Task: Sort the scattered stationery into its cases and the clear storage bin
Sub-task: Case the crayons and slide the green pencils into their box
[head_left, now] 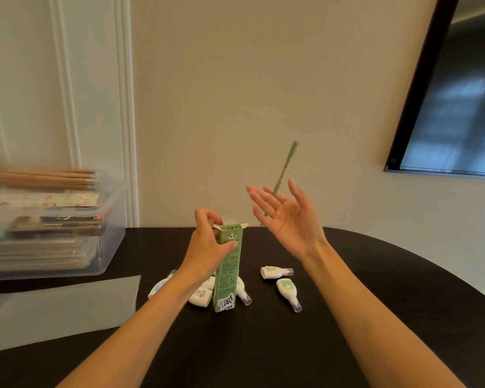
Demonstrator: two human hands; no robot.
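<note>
**Loose pencil over a tippy box**

Clear storage bin (53,219) sits far left on the dark table (375,289); left hand (207,247) grips the upright green pencil box (228,264), flap open; right hand (286,217), fingers spread, holds nothing; green pencil (284,169) looks airborne behind it — miss it and it could topple the box onto the correction tapes (287,292).

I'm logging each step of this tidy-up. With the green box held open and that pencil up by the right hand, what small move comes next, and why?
Probably steady the green pencil in the right hand and lower it, end first, into the green box. The left hand holds the box upright on the table with its top flap open and other green pencil ends showing inside.
</note>
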